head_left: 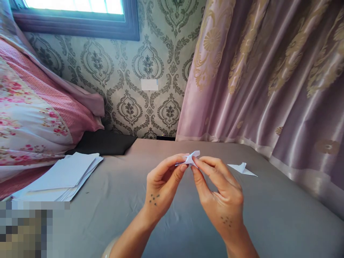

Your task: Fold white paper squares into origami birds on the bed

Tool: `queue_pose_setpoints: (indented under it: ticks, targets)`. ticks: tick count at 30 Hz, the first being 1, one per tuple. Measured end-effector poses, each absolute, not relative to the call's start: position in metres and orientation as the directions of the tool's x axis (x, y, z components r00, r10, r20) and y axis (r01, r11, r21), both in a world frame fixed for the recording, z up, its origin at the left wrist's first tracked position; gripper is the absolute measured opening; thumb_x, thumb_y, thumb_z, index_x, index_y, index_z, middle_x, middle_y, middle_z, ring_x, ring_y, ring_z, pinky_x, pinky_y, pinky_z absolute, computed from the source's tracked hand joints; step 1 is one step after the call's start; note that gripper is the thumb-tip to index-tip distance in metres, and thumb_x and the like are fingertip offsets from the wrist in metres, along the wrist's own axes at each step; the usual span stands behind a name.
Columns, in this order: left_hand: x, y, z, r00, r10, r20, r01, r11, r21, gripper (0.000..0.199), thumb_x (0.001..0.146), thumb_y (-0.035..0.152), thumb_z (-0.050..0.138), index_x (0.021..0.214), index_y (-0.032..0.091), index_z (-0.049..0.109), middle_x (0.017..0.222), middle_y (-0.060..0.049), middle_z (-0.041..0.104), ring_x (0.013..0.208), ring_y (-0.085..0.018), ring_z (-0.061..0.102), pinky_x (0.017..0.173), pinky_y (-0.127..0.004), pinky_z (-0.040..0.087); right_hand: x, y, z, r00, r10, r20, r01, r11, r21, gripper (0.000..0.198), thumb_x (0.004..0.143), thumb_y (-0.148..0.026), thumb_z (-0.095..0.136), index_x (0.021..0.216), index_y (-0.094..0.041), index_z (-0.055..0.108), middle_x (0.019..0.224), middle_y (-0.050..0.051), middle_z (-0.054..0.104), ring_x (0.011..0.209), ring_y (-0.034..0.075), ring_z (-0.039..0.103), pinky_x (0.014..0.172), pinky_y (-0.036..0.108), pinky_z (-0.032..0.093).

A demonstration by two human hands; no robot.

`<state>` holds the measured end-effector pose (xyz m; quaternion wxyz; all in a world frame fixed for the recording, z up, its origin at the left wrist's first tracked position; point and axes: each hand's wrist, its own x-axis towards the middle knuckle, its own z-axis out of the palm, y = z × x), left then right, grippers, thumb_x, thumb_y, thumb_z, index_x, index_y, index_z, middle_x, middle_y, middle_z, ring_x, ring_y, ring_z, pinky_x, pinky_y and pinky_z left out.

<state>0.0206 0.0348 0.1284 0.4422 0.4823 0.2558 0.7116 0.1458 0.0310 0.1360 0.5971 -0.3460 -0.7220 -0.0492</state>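
A small folded piece of white paper (191, 158) with pointed ends is held up between both hands, above the grey-covered surface. My left hand (164, 181) pinches its left side between thumb and fingers. On the opposite side, my right hand (221, 184) grips it with thumb and fingertips closed. The fingers hide part of the folds. To the right of my right hand lies a white folded paper figure (242, 169) with flat points to either side and a raised middle.
A stack of white paper sheets (63, 173) lies at the left, with a black flat item (103, 142) behind it. Floral fabric (29, 118) hangs at the far left. Long mauve curtains (258, 79) meet the surface's back right edge, beside a patterned wall (150, 61).
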Motion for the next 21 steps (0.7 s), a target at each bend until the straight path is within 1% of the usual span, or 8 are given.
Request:
queue_pose_setpoints:
  ticks: [4, 8, 11, 15, 18, 21]
  targets:
    - [0.019, 0.034, 0.132, -0.145, 0.876, 0.459, -0.382, -0.478, 0.791, 0.013, 0.076, 0.015, 0.074, 0.087, 0.021, 0.078, 0.101, -0.005, 0.074, 0.099, -0.019, 0.067, 0.094, -0.027, 0.052, 0.146, 0.031, 0.136, -0.016, 0.45, 0.893, 0.565, 0.741, -0.363, 0.032, 0.084, -0.007, 0.061, 0.109, -0.028, 0.065, 0.096, 0.002, 0.065, 0.089, 0.016, 0.064, 0.08, 0.033, 0.056]
    - [0.019, 0.034, 0.132, -0.132, 0.877, 0.462, -0.364, -0.476, 0.8, 0.011, 0.074, 0.016, 0.076, 0.084, 0.021, 0.078, 0.1, -0.006, 0.074, 0.1, -0.021, 0.067, 0.092, -0.029, 0.053, 0.147, 0.03, 0.136, -0.017, 0.435, 0.9, 0.577, 0.74, -0.346, 0.028, 0.084, -0.006, 0.061, 0.102, -0.027, 0.066, 0.095, 0.001, 0.066, 0.088, 0.016, 0.064, 0.079, 0.032, 0.055]
    - [0.019, 0.035, 0.129, -0.124, 0.866, 0.485, -0.328, -0.497, 0.803, 0.011, 0.076, 0.015, 0.074, 0.085, 0.021, 0.077, 0.101, -0.005, 0.074, 0.099, -0.021, 0.067, 0.092, -0.031, 0.054, 0.148, 0.029, 0.136, -0.017, 0.455, 0.891, 0.563, 0.741, -0.367, 0.027, 0.084, -0.006, 0.06, 0.1, -0.027, 0.064, 0.094, 0.001, 0.067, 0.089, 0.016, 0.065, 0.081, 0.032, 0.054]
    - [0.018, 0.036, 0.125, -0.155, 0.855, 0.495, -0.295, -0.518, 0.803, 0.012, 0.08, 0.016, 0.071, 0.086, 0.023, 0.077, 0.101, -0.004, 0.074, 0.099, -0.019, 0.066, 0.092, -0.03, 0.053, 0.144, 0.029, 0.136, 0.037, 0.486, 0.873, 0.574, 0.705, -0.417, 0.022, 0.083, -0.011, 0.063, 0.1, -0.025, 0.062, 0.093, 0.002, 0.066, 0.088, 0.017, 0.064, 0.081, 0.034, 0.053]
    - [0.019, 0.037, 0.123, -0.165, 0.858, 0.487, -0.328, -0.513, 0.793, 0.01, 0.079, 0.017, 0.073, 0.086, 0.023, 0.078, 0.101, -0.004, 0.074, 0.1, -0.02, 0.066, 0.095, -0.032, 0.051, 0.141, 0.03, 0.135, 0.027, 0.479, 0.878, 0.571, 0.714, -0.407, 0.024, 0.084, -0.009, 0.062, 0.102, -0.024, 0.061, 0.093, 0.002, 0.066, 0.088, 0.017, 0.064, 0.081, 0.033, 0.053]
    - [0.021, 0.039, 0.121, -0.164, 0.868, 0.469, -0.41, -0.492, 0.768, 0.008, 0.078, 0.02, 0.074, 0.085, 0.022, 0.077, 0.101, -0.005, 0.074, 0.101, -0.021, 0.066, 0.095, -0.034, 0.052, 0.141, 0.028, 0.135, 0.015, 0.456, 0.89, 0.537, 0.747, -0.392, 0.023, 0.083, -0.007, 0.062, 0.099, -0.024, 0.061, 0.091, 0.001, 0.066, 0.088, 0.016, 0.063, 0.081, 0.032, 0.052]
